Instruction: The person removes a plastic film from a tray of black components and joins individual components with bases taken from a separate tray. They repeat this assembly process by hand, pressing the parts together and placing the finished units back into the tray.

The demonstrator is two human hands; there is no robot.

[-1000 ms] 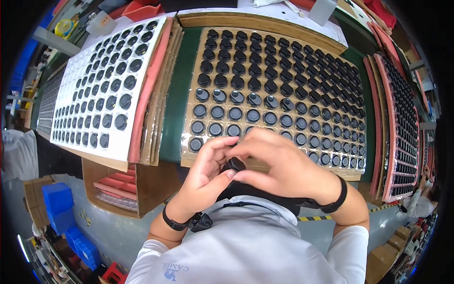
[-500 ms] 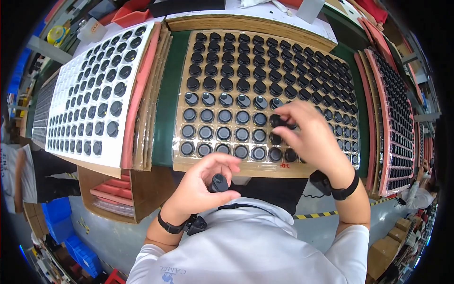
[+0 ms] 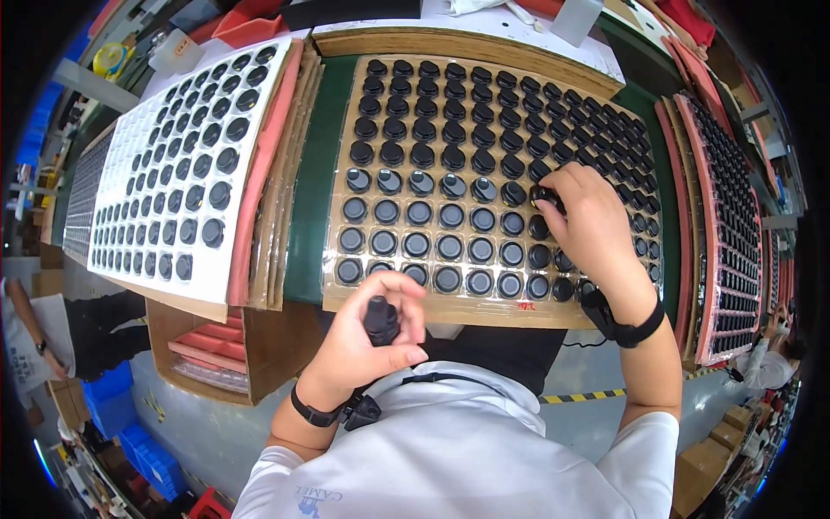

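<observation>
A clear tray (image 3: 339, 290) of black round knob-like parts lies in front of me, filled in rows. Over its right half, my right hand (image 3: 590, 221) pinches one black knob-like part (image 3: 546, 198) between thumb and fingertips, at a slot or just above it; which of the two I cannot tell. My left hand (image 3: 367, 324) is held near the tray's front edge, its fingers curled around another dark piece, a black part with a narrow upper end (image 3: 380, 320). The fingers partly cover this piece.
A white tray (image 3: 207, 264) of black parts rests tilted on stacked cardboard and pink sheets to the left. Another filled tray stack (image 3: 713, 251) stands at the right. A wooden ledge (image 3: 467, 54) runs behind the middle tray. An open carton (image 3: 246, 346) sits below left.
My right hand has moved right and slightly away from me along the tray. In my left hand the black part has tipped, so its narrow end points up. The view has shifted slightly.
</observation>
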